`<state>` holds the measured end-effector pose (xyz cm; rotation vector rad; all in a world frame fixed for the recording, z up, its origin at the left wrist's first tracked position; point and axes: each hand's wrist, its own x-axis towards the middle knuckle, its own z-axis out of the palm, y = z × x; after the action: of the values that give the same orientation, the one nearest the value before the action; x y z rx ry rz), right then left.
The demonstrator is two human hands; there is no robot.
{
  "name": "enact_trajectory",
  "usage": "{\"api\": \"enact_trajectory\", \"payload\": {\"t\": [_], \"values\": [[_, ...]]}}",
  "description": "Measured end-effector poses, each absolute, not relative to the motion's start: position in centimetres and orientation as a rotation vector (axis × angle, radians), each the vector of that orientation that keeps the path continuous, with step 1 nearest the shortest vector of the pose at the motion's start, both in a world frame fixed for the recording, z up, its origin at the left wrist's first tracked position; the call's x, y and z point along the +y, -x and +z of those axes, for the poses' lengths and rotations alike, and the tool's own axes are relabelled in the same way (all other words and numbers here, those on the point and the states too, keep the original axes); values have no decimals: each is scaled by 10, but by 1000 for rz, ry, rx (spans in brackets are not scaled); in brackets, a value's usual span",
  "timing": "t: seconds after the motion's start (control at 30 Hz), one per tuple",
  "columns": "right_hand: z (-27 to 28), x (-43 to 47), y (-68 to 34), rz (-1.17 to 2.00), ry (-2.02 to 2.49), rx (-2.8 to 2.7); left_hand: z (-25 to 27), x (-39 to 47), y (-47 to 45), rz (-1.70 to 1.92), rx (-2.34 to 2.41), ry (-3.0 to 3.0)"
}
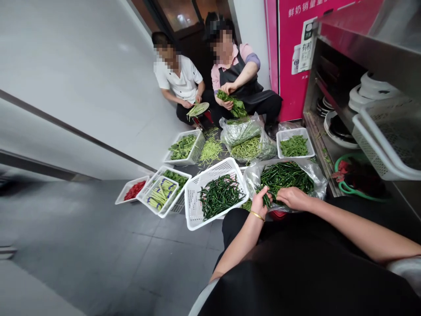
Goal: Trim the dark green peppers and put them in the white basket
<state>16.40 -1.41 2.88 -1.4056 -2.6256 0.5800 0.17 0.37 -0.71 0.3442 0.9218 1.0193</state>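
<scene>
Long dark green chili peppers (286,176) fill a clear plastic bag (319,184) lying open in front of me. At the bag's near left side, my left hand (258,204) is closed around a small bunch of green chilies (267,199). My right hand (293,198) is beside it over the near edge of the bag, its fingers pinched at the end of a chili from that bunch; the fingertips show only in part. To the left stands a white perforated basket (194,216) with more green chilies (219,196) inside.
Smaller baskets hold red chilies (135,190), banded green stalks (162,194) and leafy greens (294,145). Two people sit opposite, handling greens (235,105) and stalks (198,109). Cut stems (210,151) lie on the floor. A metal shelf (348,30) with dishes stands close on my right.
</scene>
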Motion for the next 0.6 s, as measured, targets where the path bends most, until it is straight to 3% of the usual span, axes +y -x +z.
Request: {"api": "enact_trajectory", "payload": {"t": [0.1, 0.23, 0.3, 0.43, 0.6], "values": [[37, -2, -175, 642, 1319, -2762, -9, 8, 12, 918, 876, -213], [37, 40, -186, 575, 2115, -2502, -9, 7, 19, 961, 881, -158], [31, 62, -181, 573, 2307, -2300, -7, 6, 19, 950, 868, -177], [21, 82, -168, 588, 2352, -2235, -5, 9, 22, 850, 908, -225], [19, 38, -177, 510, 2131, -2360, -10, 12, 20, 792, 960, -273]]}}
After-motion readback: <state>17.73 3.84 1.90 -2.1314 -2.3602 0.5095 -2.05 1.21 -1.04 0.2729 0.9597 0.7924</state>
